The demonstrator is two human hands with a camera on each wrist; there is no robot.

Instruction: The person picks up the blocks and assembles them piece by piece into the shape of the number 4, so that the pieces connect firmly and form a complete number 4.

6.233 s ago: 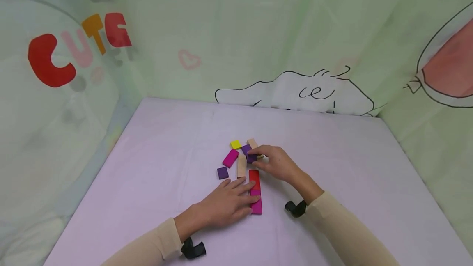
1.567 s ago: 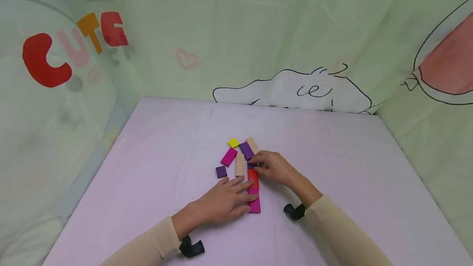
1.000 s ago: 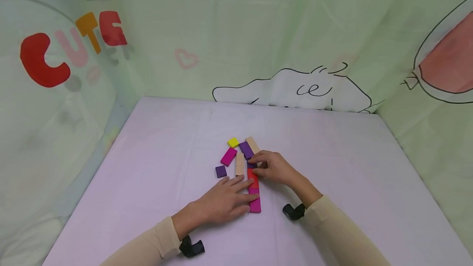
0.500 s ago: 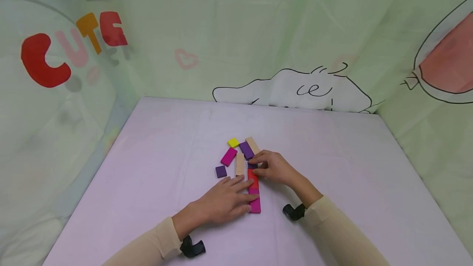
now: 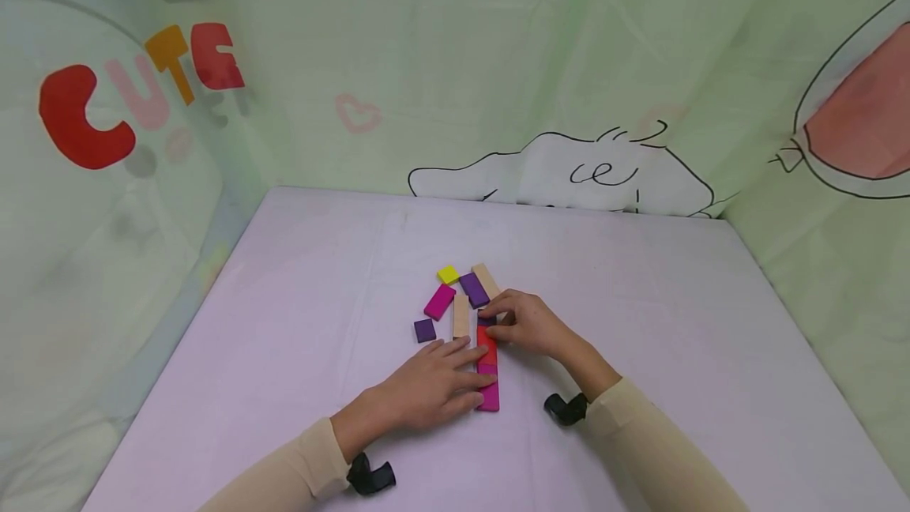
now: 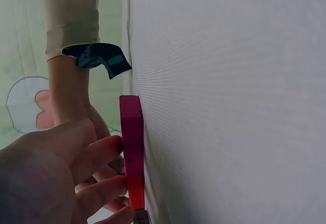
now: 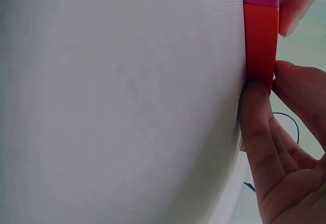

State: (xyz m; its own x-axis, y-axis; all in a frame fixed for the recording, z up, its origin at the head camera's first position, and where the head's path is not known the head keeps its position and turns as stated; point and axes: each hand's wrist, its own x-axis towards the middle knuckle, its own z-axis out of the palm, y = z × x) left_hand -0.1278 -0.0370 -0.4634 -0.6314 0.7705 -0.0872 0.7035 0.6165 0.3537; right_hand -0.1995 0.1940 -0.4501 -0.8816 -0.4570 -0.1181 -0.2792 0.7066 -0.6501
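A magenta block [image 5: 489,400] and a red block [image 5: 490,340] lie end to end in a line on the table. My left hand [image 5: 430,389] reaches in from the left, its spread fingers resting on these two blocks. At the red block's far end sits a small purple block [image 5: 486,321], pinched between thumb and forefinger of my right hand [image 5: 529,324]. In the right wrist view those fingers hide the purple block, and the red block [image 7: 261,46] shows just beyond them. The left wrist view has the fingertips against the magenta block [image 6: 132,142].
Loose blocks lie beyond the left hand: a plain wooden one [image 5: 461,316], a purple square [image 5: 424,330], a magenta one [image 5: 440,302], a yellow square [image 5: 448,274], a purple one [image 5: 474,290] and another wooden one [image 5: 485,279]. Printed cloth walls [image 5: 455,62] enclose the table.
Over the earlier frames, the right hand has brought the small purple block nearer, down to the red block's far end. The left hand stays on the row; the last second shows hardly any movement.
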